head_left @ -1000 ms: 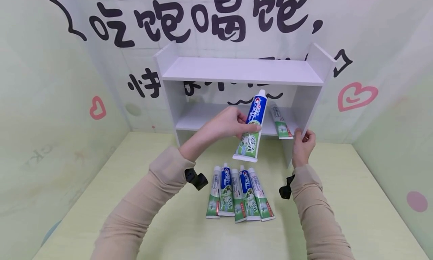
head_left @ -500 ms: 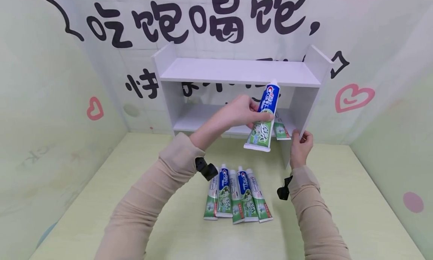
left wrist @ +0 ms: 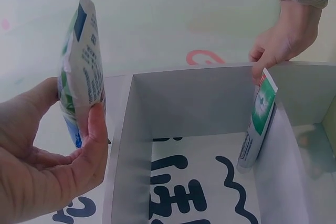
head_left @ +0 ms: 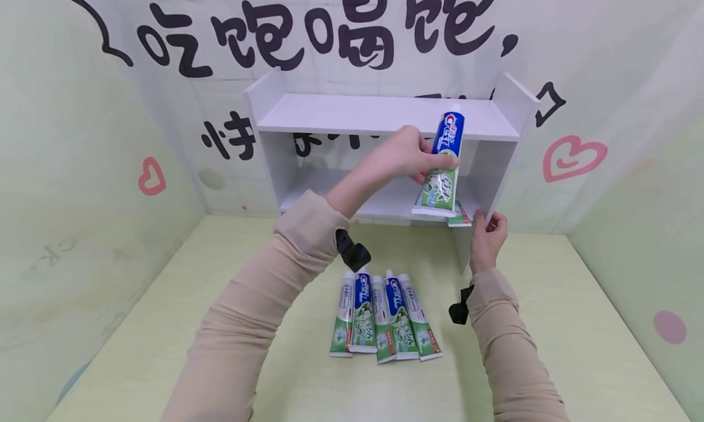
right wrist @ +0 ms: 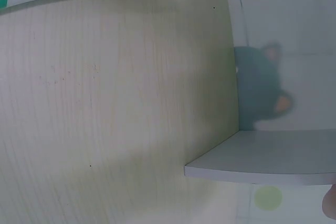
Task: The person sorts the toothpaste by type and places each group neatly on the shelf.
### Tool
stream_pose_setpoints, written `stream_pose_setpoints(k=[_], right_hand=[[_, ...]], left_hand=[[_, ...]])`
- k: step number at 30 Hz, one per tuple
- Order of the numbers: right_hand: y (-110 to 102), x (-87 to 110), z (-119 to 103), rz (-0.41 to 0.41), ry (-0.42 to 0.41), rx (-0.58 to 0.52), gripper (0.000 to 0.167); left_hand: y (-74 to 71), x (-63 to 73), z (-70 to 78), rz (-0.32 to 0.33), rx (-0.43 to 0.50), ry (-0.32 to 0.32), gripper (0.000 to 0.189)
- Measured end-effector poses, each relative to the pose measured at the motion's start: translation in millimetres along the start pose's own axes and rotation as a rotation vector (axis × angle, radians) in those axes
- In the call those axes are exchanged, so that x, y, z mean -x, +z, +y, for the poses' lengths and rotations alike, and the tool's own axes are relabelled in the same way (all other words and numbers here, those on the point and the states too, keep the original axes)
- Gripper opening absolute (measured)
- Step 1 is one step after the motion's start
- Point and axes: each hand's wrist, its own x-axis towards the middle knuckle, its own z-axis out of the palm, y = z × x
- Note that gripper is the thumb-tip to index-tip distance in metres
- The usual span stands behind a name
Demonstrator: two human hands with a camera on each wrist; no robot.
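My left hand [head_left: 407, 156] pinches a blue and green Crest toothpaste tube [head_left: 442, 187] between thumb and fingers, cap end up. In the head view the tube overlaps the right part of the white shelf unit [head_left: 352, 113]. The left wrist view has this tube [left wrist: 81, 72] edge-on, apart from the boards. My right hand [head_left: 486, 245] grips the unit's right side panel by its front edge, thumb inside. On the middle board, by that panel, lies a white and green toothpaste tube [left wrist: 258, 119], partly hidden in the head view.
Several toothpaste tubes lie side by side on the pale wooden table [head_left: 275, 373] before the shelf unit, including a blue and green tube [head_left: 363, 318] and a white and green tube [head_left: 420, 318]. A printed wall [head_left: 181, 123] stands behind the unit.
My left hand has carried the Crest tube up and to the right, over the right part of the shelf unit. The right hand keeps its grip on the side panel.
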Motion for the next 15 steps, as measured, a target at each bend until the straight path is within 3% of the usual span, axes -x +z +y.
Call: stream_pose_setpoints(k=[15], right_hand=[[-1, 4.3, -8, -0.022, 0.003, -0.010, 0.013]], left_hand=[[-10.8, -29.9, 18.7, 0.042, 0.000, -0.063, 0.049]])
